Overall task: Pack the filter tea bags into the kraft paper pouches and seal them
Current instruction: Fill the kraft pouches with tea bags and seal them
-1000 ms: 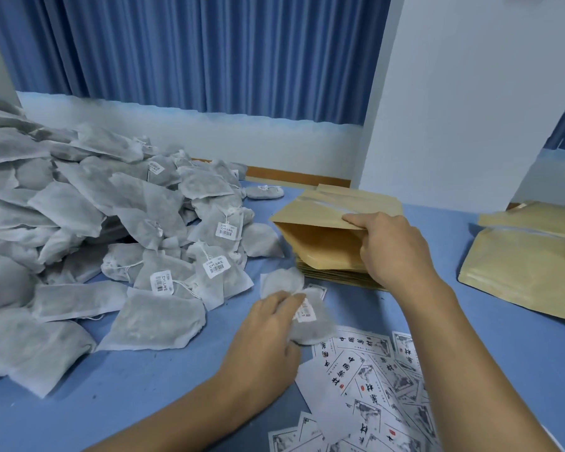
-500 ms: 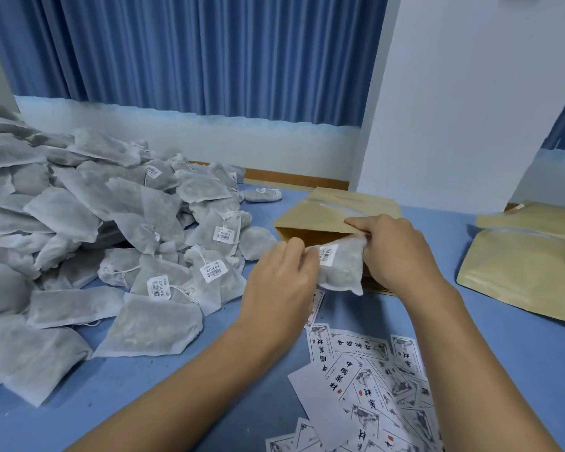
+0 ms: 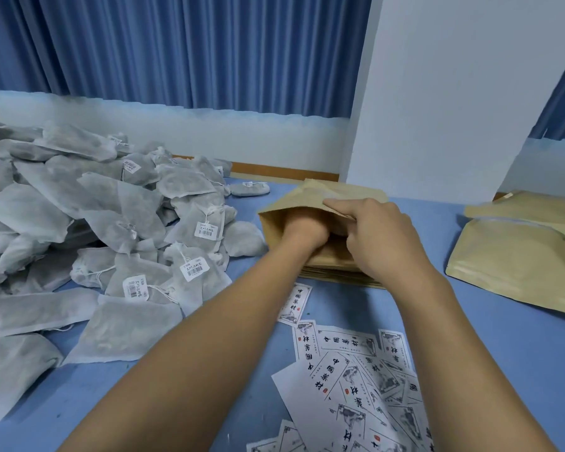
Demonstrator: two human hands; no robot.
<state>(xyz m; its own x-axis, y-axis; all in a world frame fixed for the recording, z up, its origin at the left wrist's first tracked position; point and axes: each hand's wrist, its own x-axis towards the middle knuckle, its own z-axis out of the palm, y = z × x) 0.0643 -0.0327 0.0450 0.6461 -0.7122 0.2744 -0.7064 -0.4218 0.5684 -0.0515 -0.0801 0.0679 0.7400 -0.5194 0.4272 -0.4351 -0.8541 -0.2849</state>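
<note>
**Inspector:** Near edge of the worktop [image 3: 490, 353]?

**Assistant:** Blue surface. A loose scatter of printed labels [image 3: 349, 363] lies at the near edge, right of centre. They overlap one another and carry black characters on white. Both bare forearms cross that edge, the left one passing just beside the labels.

**Inspector:** Left side?

**Assistant:** A large heap of filter tea bags [image 3: 111, 230] runs along the left edge from near to far. They are grey-white, and several carry barcode tags [image 3: 193, 270] on strings.

**Inspector:** The grips?

**Assistant:** The left grip [image 3: 302, 228] is pushed into the mouth of the open pouch [image 3: 310, 194] up to the wrist. Its fingers are hidden, so the assistant cannot tell whether it is clenched or released. The right grip [image 3: 379, 239] grasps the pouch's upper lip, with the forefinger [image 3: 340, 203] laid along the flap and the other fingers curled below it. The mouth stands open.

**Inspector:** Where does that pouch lie?

**Assistant:** Toward the far edge, about mid-width, on top of a stack of flat pouches [image 3: 336, 275], mouth facing the person. Its contents are not visible.

**Inspector:** Right side?

**Assistant:** Two puffed pouches [image 3: 516, 259] lie at the right edge, overlapping each other and well apart from the stack.

**Inspector:** Beyond the worktop?

**Assistant:** A white pillar [image 3: 454, 93] stands at the far edge behind the open pouch. A blue pleated curtain [image 3: 193, 50] hangs above a pale wall.
</note>
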